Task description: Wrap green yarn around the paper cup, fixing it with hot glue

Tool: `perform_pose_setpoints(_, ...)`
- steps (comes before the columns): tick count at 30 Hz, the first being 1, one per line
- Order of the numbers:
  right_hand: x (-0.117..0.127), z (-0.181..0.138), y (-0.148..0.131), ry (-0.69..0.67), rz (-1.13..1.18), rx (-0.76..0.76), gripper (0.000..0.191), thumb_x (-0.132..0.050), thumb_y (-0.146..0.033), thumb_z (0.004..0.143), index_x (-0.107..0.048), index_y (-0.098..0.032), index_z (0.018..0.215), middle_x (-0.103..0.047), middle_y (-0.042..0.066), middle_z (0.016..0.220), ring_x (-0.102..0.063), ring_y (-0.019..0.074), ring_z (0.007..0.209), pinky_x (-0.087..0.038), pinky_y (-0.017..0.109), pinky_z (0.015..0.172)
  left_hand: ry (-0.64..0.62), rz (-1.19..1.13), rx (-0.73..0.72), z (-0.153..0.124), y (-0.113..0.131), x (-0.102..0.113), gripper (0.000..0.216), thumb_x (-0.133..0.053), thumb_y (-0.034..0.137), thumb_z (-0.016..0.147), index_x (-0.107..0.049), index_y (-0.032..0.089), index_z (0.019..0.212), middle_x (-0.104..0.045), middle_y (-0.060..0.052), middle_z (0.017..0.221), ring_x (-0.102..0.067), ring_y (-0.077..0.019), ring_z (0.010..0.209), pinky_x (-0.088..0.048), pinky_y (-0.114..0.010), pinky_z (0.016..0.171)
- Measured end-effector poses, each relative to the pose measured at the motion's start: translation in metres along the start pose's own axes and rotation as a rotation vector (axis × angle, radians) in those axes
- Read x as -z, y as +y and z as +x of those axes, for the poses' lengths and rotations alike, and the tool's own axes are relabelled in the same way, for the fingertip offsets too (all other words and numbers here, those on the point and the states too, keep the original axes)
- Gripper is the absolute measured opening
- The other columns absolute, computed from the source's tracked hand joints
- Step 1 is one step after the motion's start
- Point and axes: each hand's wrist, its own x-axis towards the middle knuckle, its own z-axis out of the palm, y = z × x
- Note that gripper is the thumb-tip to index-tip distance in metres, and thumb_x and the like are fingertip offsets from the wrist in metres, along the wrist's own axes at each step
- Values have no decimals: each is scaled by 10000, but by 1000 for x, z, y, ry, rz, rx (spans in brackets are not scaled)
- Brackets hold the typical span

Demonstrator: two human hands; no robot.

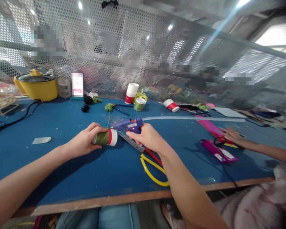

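My left hand (93, 137) is closed around a paper cup (113, 137) lying on its side, its wall mostly wrapped in green yarn (102, 138) with a red band and white end showing. In my right hand (145, 135) is a blue glue gun (130, 124), its nozzle pointing left at the yarn near the red band. A long clear glue stick (193, 118) runs out of the gun's back to the right. Green yarn rises from the cup to a small ball (109, 107). Beneath my right hand lie scissors (154, 178) with yellow and red handles.
At the back left stand a yellow electric pot (39, 87), a jar (64, 88) and a phone (77, 84). Several paper cups (139, 104) stand or lie along the mesh. A co-worker's hand (232, 136) is at the right, near a purple packet (219, 152) and a cable.
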Motion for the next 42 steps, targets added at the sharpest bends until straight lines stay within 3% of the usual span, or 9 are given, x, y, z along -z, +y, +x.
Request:
perform_pose_setpoints(7,1,-1,0,-4,3,20,228,-560,-338,716,-479,-163,595,-470,-43,400,-428,70,354,-334,179,364,12,-33,65,2,0,2,447,-631,236,725,-428,191,1122,-489,-66,1001,-524,-204,897,-466,-340,772)
perform_pose_setpoints(17,2,-1,0,-27,-13,29,262,-552,-353,719,-473,-165,555,-478,-36,396,-432,71,354,-323,183,372,27,-124,138,2,-4,1,472,-645,359,700,-454,190,1097,-522,-68,1008,-536,-228,915,-469,-357,753)
perform_pose_setpoints(35,1,0,7,-64,-14,77,272,-553,-368,717,-494,-168,541,-503,-24,400,-473,94,360,-375,216,408,23,-288,252,1,-11,-1,489,-650,403,684,-450,185,1073,-602,-72,990,-594,-229,862,-475,-368,747)
perform_pose_setpoints(42,1,-1,8,-79,-24,78,299,-553,-391,715,-476,-170,529,-502,-24,399,-470,90,354,-374,210,403,44,-331,306,1,-13,-2,497,-663,414,661,-472,193,1062,-622,-56,935,-608,-213,794,-481,-337,680)
